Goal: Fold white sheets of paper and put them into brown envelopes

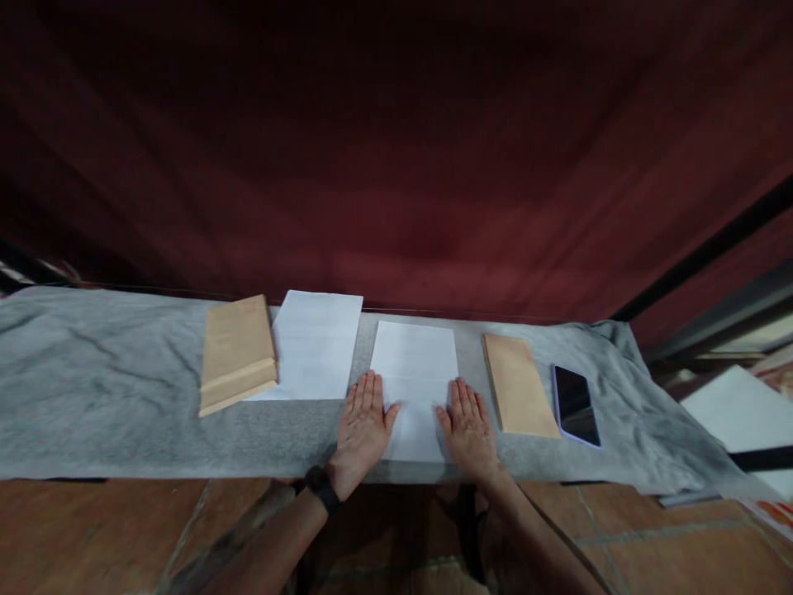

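Observation:
A white sheet of paper (414,354) with a crease across its middle lies on the grey cloth in front of me. My left hand (364,423) rests flat on the sheet's left edge, fingers stretched forward and thumb on the paper. On the opposite edge my right hand (468,428) lies flat as well, its thumb pointing inward. Neither hand grips anything. To the left is another white paper stack or sheet (319,345), partly under a brown envelope (239,343) with its flap toward me. Right of my right hand lies a second brown envelope (519,384).
A phone (576,405) with a pale purple edge lies at the right on the grey cloth (124,430) that covers the narrow table. Behind the table hangs a dark red curtain (396,165). White sheets (743,417) show at the far right, beyond the table.

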Available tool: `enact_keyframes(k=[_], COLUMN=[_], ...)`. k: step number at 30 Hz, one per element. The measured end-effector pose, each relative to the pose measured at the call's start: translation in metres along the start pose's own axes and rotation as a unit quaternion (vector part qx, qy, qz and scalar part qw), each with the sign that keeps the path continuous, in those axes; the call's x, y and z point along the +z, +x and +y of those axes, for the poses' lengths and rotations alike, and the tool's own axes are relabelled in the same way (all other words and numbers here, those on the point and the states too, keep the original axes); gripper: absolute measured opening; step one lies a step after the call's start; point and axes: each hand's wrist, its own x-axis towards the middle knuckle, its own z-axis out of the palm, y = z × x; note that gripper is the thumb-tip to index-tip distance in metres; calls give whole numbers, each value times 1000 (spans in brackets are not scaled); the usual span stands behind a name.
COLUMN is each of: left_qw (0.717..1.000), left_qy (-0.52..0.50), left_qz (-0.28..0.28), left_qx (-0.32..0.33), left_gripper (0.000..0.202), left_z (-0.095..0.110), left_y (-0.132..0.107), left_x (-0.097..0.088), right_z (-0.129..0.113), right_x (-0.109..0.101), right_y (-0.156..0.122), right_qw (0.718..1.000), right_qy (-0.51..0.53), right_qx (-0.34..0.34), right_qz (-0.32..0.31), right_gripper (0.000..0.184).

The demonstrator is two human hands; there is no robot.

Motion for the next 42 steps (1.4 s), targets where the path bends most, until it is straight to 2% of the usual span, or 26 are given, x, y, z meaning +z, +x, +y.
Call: enact_keyframes(k=[3,6,12,16,21,26,30,35,42], left_qw=[1000,999,995,991,994,999,1000,999,997], left_qy=[-2,-21,-57,-46,-19,-18,-14,7,17], left_qz=[23,31,-13,-58,-80,-36,-11,-13,-9], left_qx=[-5,17,77,108,70,36,-4,-48,-80], left_gripper=[61,57,53,52,54,54,56,58,56], left_z=[5,15,23,20,18,17,13,9,-1], left_y=[12,37,87,102,111,115,116,115,116], left_x=[-3,-8,-3,10,30,41,43,42,36], right_z=[6,4,-23,-41,-48,-44,-40,-30,-4], right_x=[2,3,17,28,34,44,53,61,60], right_y=[7,31,96,117,126,134,137,134,124], right_qw=[1000,999,989,984,987,992,996,995,993], right_qy=[6,36,139,159,120,88,64,23,-13], right_qx=[9,29,43,33,7,22,47,99,112], right_qz=[16,19,-37,-68,-102,-92,-49,-9,22], right_gripper=[57,56,56,57,54,51,51,56,59])
